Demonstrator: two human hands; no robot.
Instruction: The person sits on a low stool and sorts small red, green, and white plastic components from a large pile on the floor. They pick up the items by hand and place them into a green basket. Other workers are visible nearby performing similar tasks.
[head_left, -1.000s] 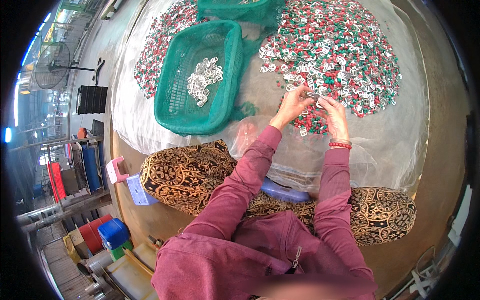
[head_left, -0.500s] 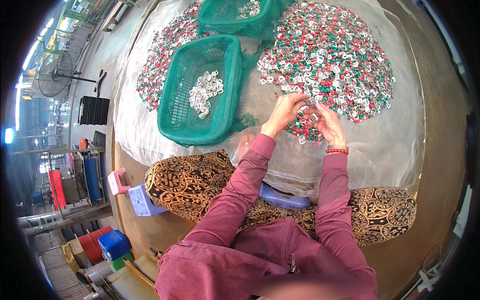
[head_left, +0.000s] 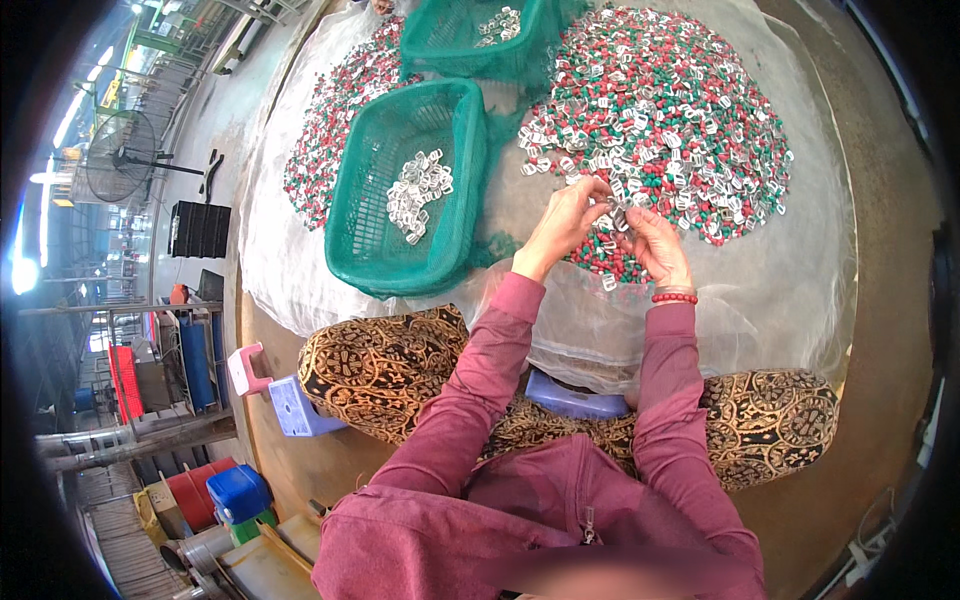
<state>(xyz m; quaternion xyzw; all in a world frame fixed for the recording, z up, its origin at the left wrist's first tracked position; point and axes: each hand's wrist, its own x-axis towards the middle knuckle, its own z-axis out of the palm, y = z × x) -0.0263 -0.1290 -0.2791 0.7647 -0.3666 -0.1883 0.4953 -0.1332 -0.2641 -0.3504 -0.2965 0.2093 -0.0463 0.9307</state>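
Observation:
My left hand (head_left: 563, 228) and my right hand (head_left: 656, 247) meet at the near edge of a big pile of small pieces (head_left: 660, 110). Fingertips of both hands pinch a small silver slotted buckle (head_left: 618, 217) between them. Red and green beadlike bits mixed with pale metal buckles make up the pile. More beads lie under and between my hands. To the left, a green plastic basket (head_left: 345, 235) lined with green netting holds a heap of silver buckles (head_left: 419, 195). A red bead bracelet (head_left: 674, 297) circles my right wrist.
Beyond the near basket stands a second green basket (head_left: 425, 60) with a few buckles. Another mixed pile (head_left: 325, 140) lies at the far left. Clear sheeting (head_left: 790, 320) covers the work surface. Small stools (head_left: 297, 408), a black crate (head_left: 200, 230) and a fan (head_left: 120, 155) stand left.
The whole view has shifted slightly. My hands have drawn a little closer together, and the buckle between the fingertips shows more plainly.

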